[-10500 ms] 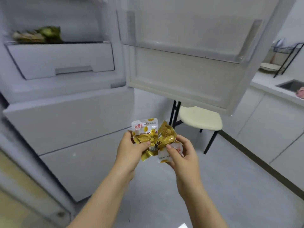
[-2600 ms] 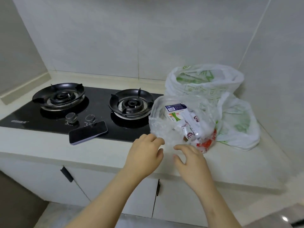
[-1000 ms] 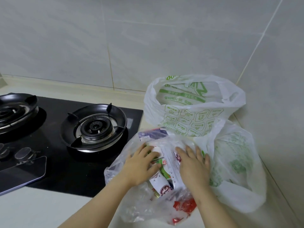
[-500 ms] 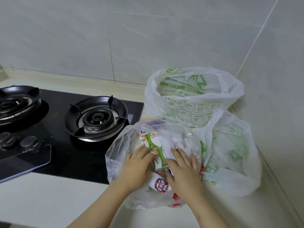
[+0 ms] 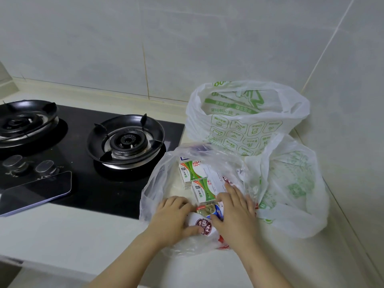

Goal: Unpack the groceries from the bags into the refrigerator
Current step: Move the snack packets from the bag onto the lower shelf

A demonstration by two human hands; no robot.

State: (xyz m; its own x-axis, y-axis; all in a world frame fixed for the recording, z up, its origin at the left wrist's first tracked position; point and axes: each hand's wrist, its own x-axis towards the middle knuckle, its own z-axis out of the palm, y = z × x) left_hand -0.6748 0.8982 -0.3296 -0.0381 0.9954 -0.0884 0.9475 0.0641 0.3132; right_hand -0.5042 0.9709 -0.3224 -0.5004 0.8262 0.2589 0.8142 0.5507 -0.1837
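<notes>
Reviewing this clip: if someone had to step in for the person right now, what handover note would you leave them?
Left hand: inside the clear bag, fingers on a white pouch with a round red logo; grip not confirmed.
Right hand: in the same bag, laid flat over the packets beside the lower green-and-white carton; holding nothing that I can see.
A second such carton lies behind the first. A gold packet sits between the hands.
Two white bags with green print stand behind and to the right, contents hidden.
Nothing from this bag is lifted out yet. Refrigerator is out of view.
</notes>
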